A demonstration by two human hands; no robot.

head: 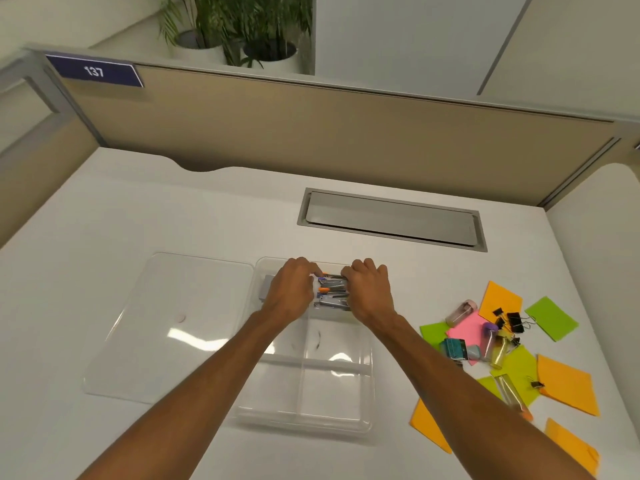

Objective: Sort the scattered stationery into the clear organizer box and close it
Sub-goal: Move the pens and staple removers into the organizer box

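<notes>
Open desk (156, 209) lies behind the box (370, 393) and left of its lid (166, 306); notes (568, 384) and clips (515, 322) crowd the right

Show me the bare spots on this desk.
Bare: desk between the lid and the partition; the strip between the organizer box and the cable hatch. Crowded: right of the box, with sticky notes and binder clips.

I see the organizer box (304, 422) mid-tabletop, its lid (166, 327) just left, staplers (330, 293) in its far compartment, notes (564, 382) and clips (515, 322) toward the right edge.
</notes>
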